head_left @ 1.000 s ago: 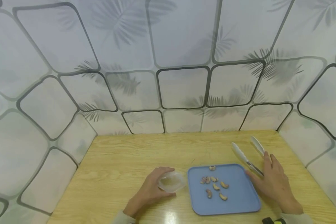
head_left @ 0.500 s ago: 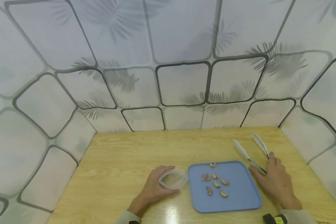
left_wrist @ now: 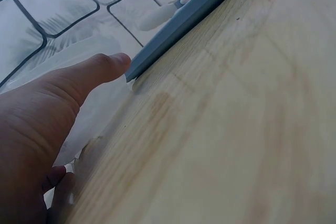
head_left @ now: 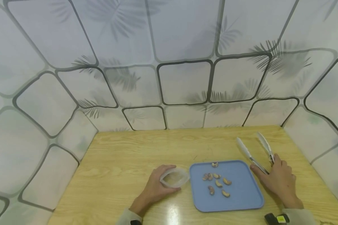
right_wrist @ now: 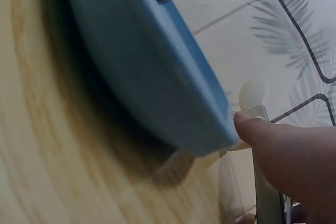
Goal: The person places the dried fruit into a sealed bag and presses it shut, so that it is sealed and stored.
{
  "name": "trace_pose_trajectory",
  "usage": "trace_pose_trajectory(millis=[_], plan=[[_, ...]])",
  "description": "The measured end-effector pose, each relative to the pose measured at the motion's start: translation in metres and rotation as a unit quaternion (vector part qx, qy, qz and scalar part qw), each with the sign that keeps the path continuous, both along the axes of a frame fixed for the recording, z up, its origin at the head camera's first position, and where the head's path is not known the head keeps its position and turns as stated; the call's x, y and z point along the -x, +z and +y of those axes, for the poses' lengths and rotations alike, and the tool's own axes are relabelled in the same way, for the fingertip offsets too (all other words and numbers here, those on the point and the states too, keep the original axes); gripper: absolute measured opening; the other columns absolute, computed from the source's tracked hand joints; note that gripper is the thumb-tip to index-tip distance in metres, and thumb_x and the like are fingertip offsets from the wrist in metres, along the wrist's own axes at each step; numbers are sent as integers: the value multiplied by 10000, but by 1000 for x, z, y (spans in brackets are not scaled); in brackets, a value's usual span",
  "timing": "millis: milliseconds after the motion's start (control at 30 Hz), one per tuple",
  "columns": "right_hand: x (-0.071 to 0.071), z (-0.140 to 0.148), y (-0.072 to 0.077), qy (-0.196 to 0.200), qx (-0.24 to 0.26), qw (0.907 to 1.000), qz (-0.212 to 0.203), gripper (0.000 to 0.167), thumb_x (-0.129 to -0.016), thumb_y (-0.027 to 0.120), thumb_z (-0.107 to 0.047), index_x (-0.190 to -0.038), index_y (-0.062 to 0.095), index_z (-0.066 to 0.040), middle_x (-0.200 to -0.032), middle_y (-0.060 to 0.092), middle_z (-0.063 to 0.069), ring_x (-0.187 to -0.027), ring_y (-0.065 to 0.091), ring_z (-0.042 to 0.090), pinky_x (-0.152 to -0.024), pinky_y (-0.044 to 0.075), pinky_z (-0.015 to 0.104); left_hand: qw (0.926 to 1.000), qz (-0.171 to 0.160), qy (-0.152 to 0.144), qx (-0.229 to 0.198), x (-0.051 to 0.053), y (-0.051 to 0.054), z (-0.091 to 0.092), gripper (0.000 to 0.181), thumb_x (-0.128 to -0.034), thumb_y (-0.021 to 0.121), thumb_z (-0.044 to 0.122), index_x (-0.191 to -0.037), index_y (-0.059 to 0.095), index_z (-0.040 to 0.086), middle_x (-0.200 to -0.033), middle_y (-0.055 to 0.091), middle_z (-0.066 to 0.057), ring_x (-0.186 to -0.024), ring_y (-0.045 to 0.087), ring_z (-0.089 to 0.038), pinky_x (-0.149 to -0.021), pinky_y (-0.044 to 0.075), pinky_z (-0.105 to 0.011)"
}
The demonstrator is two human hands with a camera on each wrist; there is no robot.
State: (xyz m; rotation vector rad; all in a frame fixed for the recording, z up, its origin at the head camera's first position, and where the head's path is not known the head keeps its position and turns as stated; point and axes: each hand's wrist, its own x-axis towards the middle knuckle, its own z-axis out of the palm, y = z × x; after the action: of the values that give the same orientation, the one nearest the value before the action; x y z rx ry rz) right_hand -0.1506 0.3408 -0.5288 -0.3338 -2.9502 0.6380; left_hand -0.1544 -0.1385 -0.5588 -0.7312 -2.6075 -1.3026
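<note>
My left hand (head_left: pixel 157 186) holds a small clear plastic container (head_left: pixel 175 177) between thumb and fingers, just left of the blue tray (head_left: pixel 242 200). In the left wrist view the thumb (left_wrist: pixel 79 80) lies along the container's translucent side (left_wrist: pixel 102 111). Right of the tray, my right hand (head_left: pixel 281 179) grips a pair of metal tongs (head_left: pixel 259 164). Their white tips (head_left: pixel 243 147) point away from me and stand spread apart. Several curved nuts that look like cashews (head_left: pixel 218 183) are scattered on the tray, mostly over its left half. The right wrist view shows the thumb (right_wrist: pixel 262 132) against one tong arm.
The wooden table (head_left: pixel 124 150) reaches back to a patterned cloth or paper wall (head_left: pixel 183 84), which also rises at both sides. A dark band with a yellow-green patch (head_left: pixel 281 218) sits at the right wrist.
My right hand has shifted slightly to the right with the tongs, its fingers now curled more around them. The container stays in my left hand beside the tray. The head view has tilted slightly.
</note>
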Motion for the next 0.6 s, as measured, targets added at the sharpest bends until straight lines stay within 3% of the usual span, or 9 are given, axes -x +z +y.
trace_pose_trajectory(millis=[133,233,333,433,500,600], plan=[[0,0,-2,24,149,9999,83,1116,-1011,644,-666,-1577,270,220,-1313,489,531,-1173,501,723,-820,424,786,10000,-4,-13,-13,1,1,0,790,-738,1011,372,-1436,675,216,-1326,745,68,-1165,657,-104,-1028,472,-361],[-1,2,-2,129,313,9993,183,1053,-1018,659,-628,-1532,324,228,-1203,518,471,-1045,565,633,-736,475,657,10000,-63,-21,-37,1,1,0,796,-739,1010,376,-1444,672,224,-1330,740,74,-1166,648,-94,-1028,470,-352],[-3,3,-1,249,659,9969,339,846,-1022,693,-567,-1322,457,187,-1058,513,339,-865,583,446,-622,453,465,10000,-17,-42,-36,0,1,0,794,-747,1006,379,-1447,664,226,-1328,739,71,-1163,644,-90,-1025,465,-349],[-3,3,5,355,958,9932,567,646,-1014,736,-510,-1129,509,84,-961,551,249,-787,573,297,-616,412,358,10000,0,-54,-49,0,1,0,796,-747,1005,373,-1451,663,224,-1329,739,69,-1167,640,-83,-1025,455,-341],[-3,2,9,401,987,9918,708,630,-1001,761,-495,-1140,550,82,-954,608,250,-784,600,261,-633,429,342,10000,-7,-54,-57,-1,1,0,799,-744,1007,365,-1451,665,215,-1325,740,68,-1165,637,-82,-1022,450,-337],[-2,-3,16,541,898,9911,816,689,-989,780,-488,-1284,585,102,-1030,672,280,-811,643,245,-648,451,342,10000,-42,-28,-57,-1,1,0,802,-739,1009,360,-1450,670,208,-1322,740,71,-1162,631,-76,-1019,447,-327]])
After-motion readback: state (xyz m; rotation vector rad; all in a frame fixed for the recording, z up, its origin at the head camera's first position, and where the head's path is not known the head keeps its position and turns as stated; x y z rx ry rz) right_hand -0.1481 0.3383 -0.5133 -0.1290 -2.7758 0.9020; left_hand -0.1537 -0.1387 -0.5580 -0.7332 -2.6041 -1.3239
